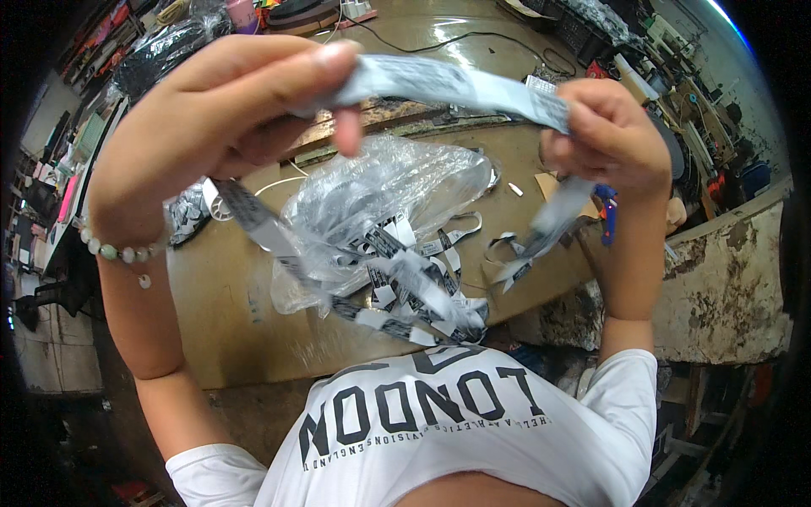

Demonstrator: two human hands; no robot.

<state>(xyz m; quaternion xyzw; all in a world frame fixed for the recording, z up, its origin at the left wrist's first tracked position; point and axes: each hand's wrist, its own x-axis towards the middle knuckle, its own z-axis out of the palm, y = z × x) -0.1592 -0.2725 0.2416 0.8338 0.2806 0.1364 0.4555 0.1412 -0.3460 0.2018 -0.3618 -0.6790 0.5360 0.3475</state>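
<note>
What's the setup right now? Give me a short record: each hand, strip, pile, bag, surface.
Left hand: pinching the label strip with thumb and fingers
Right hand: gripping the same strip farther along
Strip: pale with dark printing, spanning between the hands above the table; partly motion-blurred
Pile: tangled printed strips near the table's front edge, against the bag
Bag: clear, crumpled plastic, lying on the table
Surface: brown tabletop

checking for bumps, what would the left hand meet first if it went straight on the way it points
Probably the right hand, along the printed label strip that the left hand holds, though depth is unclear.
</note>
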